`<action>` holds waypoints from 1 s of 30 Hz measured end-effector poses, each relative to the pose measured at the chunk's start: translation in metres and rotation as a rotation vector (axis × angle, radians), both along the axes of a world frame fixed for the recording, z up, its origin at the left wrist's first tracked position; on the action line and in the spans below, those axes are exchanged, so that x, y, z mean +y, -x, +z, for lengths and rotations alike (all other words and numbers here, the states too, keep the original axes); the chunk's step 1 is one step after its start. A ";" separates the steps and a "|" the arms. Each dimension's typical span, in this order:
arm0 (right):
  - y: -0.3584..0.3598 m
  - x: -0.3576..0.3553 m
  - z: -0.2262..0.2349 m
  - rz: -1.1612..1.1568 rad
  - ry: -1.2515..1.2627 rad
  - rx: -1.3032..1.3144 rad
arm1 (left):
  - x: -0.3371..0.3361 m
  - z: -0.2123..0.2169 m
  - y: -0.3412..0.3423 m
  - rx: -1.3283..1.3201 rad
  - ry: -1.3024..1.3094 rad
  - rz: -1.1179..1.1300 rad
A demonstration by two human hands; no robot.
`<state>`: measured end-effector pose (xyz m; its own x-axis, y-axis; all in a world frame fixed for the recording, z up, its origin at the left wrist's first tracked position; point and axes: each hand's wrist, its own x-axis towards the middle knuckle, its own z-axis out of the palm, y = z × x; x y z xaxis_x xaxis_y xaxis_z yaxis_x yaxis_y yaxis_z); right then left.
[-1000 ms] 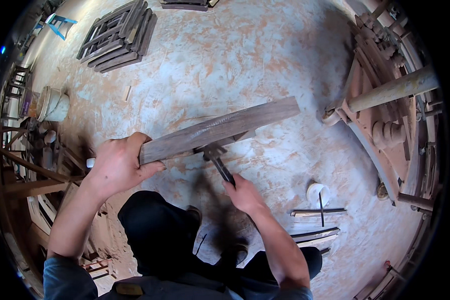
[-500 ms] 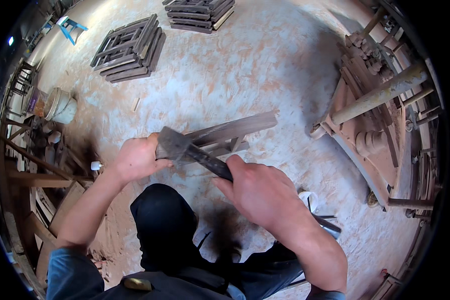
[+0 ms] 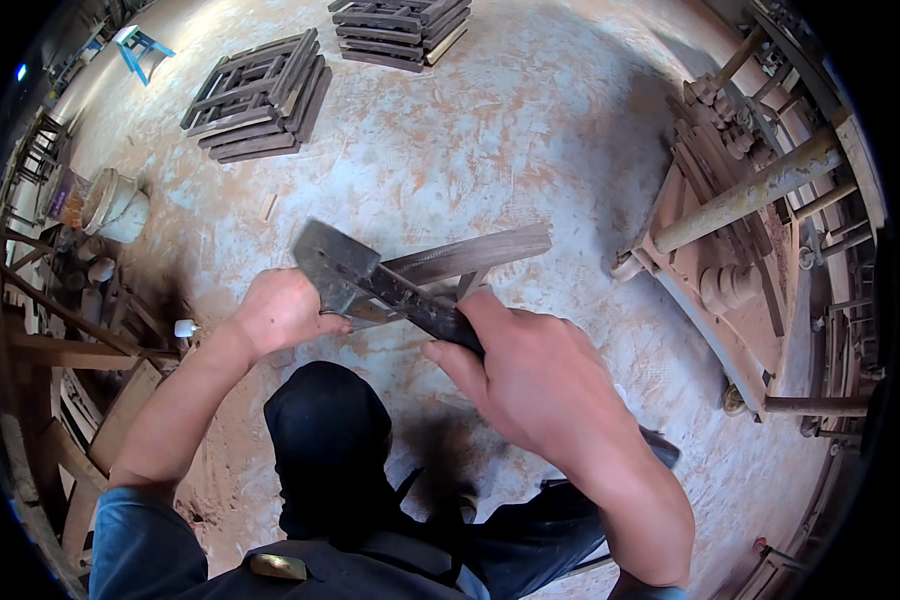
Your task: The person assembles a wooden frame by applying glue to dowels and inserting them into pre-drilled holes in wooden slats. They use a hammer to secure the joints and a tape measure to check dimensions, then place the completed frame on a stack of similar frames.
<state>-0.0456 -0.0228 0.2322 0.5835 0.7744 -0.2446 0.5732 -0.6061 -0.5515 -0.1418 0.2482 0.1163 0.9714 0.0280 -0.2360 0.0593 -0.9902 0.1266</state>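
My right hand is closed around the dark handle of a hammer. Its blocky metal head points up and left, over the near end of a brown wooden frame. At that end my left hand is closed on the frame, its thumb toward the hammer head. The frame's long rail reaches away to the right, with a short crosspiece below it. The hammer covers the middle and near end of the frame, so whether the head touches wood cannot be told. My dark-clad knee is just below.
Two stacks of wooden frames lie on the dusty floor ahead. A white bucket and timber line the left. On the right stands a wooden rack with a thick pole and turned pieces. A blue stool is far left.
The hammer head has risen closer to the view and shifted slightly up and left. My right hand has moved a little to the right and down; my left hand keeps its hold.
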 end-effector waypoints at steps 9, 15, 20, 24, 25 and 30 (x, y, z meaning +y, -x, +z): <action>-0.007 -0.003 -0.022 -0.048 0.111 -0.038 | -0.012 0.022 -0.010 0.176 0.018 0.142; -0.010 -0.042 0.017 -0.373 -0.063 -0.057 | -0.011 0.018 -0.008 0.138 0.041 0.147; -0.017 -0.055 -0.037 -0.367 0.229 -0.030 | -0.014 0.022 -0.013 0.141 0.031 0.141; -0.020 -0.056 -0.016 -0.383 0.107 0.012 | -0.014 0.019 -0.013 0.110 0.026 0.126; -0.017 -0.056 -0.006 -0.400 0.045 -0.001 | -0.012 0.016 -0.010 0.094 0.016 0.123; -0.011 -0.060 -0.022 -0.459 -0.001 -0.033 | -0.014 0.013 -0.010 0.108 0.029 0.134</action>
